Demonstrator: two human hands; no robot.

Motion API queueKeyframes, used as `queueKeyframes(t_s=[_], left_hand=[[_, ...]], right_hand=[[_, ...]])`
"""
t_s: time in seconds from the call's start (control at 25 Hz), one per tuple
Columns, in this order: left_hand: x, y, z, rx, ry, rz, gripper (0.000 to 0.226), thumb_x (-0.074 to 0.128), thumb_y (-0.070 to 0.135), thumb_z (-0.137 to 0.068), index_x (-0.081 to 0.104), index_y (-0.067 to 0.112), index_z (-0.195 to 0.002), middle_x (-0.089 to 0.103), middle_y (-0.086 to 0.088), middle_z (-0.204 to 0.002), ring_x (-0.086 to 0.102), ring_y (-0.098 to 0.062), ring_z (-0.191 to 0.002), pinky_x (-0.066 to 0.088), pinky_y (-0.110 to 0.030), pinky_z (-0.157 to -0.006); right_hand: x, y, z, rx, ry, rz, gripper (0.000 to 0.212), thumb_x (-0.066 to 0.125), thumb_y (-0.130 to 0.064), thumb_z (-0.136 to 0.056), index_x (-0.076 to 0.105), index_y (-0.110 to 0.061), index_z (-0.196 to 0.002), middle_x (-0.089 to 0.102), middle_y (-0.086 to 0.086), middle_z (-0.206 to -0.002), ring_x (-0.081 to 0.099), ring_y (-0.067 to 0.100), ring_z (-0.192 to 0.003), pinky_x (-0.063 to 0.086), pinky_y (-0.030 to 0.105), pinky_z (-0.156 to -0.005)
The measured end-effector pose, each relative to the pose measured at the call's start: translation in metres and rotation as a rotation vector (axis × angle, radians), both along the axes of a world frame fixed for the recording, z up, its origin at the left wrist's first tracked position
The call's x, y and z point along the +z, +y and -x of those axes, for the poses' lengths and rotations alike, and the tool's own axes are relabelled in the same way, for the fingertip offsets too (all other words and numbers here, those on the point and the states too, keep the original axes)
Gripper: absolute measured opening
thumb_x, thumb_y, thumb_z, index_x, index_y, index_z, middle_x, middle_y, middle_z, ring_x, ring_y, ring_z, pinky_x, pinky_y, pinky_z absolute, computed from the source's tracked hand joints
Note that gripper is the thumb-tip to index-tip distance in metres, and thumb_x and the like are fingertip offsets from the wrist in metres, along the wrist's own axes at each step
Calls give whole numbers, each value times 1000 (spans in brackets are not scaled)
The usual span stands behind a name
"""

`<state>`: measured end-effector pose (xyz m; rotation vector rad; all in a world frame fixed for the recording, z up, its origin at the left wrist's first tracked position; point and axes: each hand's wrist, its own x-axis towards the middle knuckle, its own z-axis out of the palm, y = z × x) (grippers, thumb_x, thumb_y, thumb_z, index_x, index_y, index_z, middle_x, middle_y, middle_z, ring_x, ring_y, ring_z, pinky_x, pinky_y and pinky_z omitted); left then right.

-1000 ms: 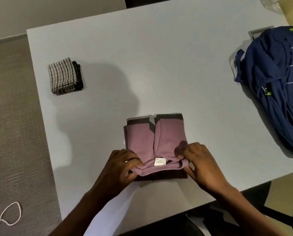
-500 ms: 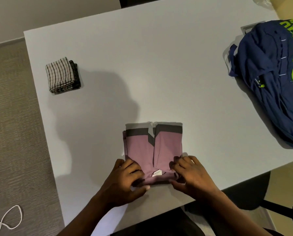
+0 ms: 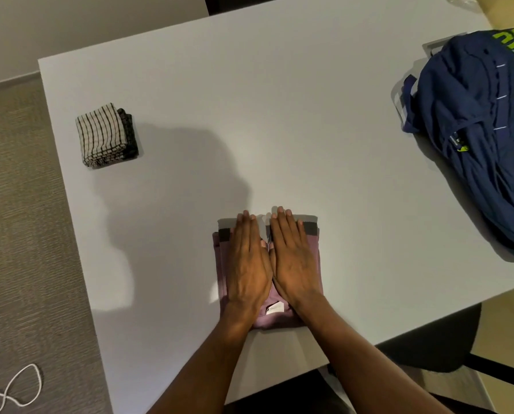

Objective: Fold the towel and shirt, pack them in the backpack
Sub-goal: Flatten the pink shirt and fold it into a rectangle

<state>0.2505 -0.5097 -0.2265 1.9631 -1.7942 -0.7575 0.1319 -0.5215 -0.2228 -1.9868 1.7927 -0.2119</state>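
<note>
Now the left hand (image 3: 248, 258) and right hand (image 3: 294, 255) are lying flat and open, pressing the folded shirt (image 3: 314, 249) at the near edge of the desk (image 3: 279, 115), so folding is probably ending, and carrying it and the far-left towel (image 3: 103, 135) to the backpack (image 3: 473, 121) on the right is looming.

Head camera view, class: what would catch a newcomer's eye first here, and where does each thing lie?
The left hand and the right hand press flat, side by side, on a folded mauve shirt near the front edge of the white table. A dark blue backpack with bright green lettering lies at the right edge. A small folded striped towel sits apart, towards the far left.
</note>
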Motion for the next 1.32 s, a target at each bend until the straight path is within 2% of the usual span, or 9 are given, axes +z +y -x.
queueKeyframes(t_s=[0.08, 0.24, 0.36, 0.44, 0.6, 0.72, 0.84, 0.96, 1.32], left_hand=[[-1, 0, -2, 25, 15, -36, 70, 11, 49, -110, 24, 3, -161, 23, -15, -170, 23, -35, -157, 23, -58, -126], [-11, 9, 8, -121, -170, 7, 68, 10, 48, -110, 21, 8, -163, 16, -9, -172, 17, -27, -160, 4, -43, -130], [-17, 22, 5, -224, -145, -18, 71, 19, 48, -110, 2, 8, -166, 0, -8, -175, 2, -24, -162, 14, -55, -129], [-17, 22, -4, -291, -161, 29, 70, 28, 43, -110, 7, 6, -165, 3, -8, -175, 5, -25, -162, 20, -59, -127], [-16, 22, -10, -323, -246, 85, 75, 47, 41, -105, 16, 8, -165, 9, -8, -174, 9, -27, -161, 21, -64, -123], [-20, 35, -4, -204, -146, 156, 81, 68, 26, -98, 23, 7, -164, 24, -12, -171, 21, -30, -159, 22, -66, -123], [-18, 34, -3, -159, -206, 186, 61, 57, 28, -103, 40, 6, -157, 37, -13, -165, 26, -27, -158, 20, -57, -127], [-16, 28, -1, -168, -253, 76, 57, 39, 40, -107, 43, 10, -156, 35, -9, -165, 27, -25, -157, 18, -52, -129], [-20, 26, -4, -147, -269, 66, 59, 39, 44, -106, 41, 14, -158, 31, -5, -167, 28, -23, -157, 23, -54, -127]], right_hand=[[3, 4, -2, -91, -101, -12, 61, 24, -37, -109, 15, -15, -165, 5, -3, -172, 0, 10, -159, 9, 35, -130], [-5, 11, 3, -92, -182, -81, 69, 35, -39, -107, 4, -18, -166, -6, -8, -173, -7, 7, -159, 4, 37, -131], [-10, 11, 7, 26, -103, -63, 76, 30, -49, -104, 1, -14, -165, -8, -1, -174, -6, 17, -160, 6, 46, -131], [-9, 9, 7, 59, -8, -47, 77, 25, -53, -103, 4, -12, -165, -5, 3, -174, -4, 21, -161, 15, 51, -129], [-6, 13, 5, 104, 88, -14, 86, 47, -49, -101, 7, -9, -165, -2, 8, -174, -2, 25, -161, 17, 54, -128], [-4, 21, 5, 96, 82, 116, 69, 38, -37, -105, 20, -3, -162, 12, 14, -172, 8, 28, -160, 22, 54, -126], [-7, 24, 7, 85, 30, 271, 57, 48, -25, -107, 36, 3, -155, 29, 20, -165, 23, 32, -157, 30, 54, -123], [-12, 24, 8, 68, 15, 275, 58, 59, -28, -104, 42, 0, -153, 35, 17, -163, 28, 29, -155, 33, 52, -122], [-14, 14, 6, 87, 30, 198, 59, 54, -34, -106, 40, -3, -155, 32, 14, -165, 26, 27, -156, 32, 52, -122]])
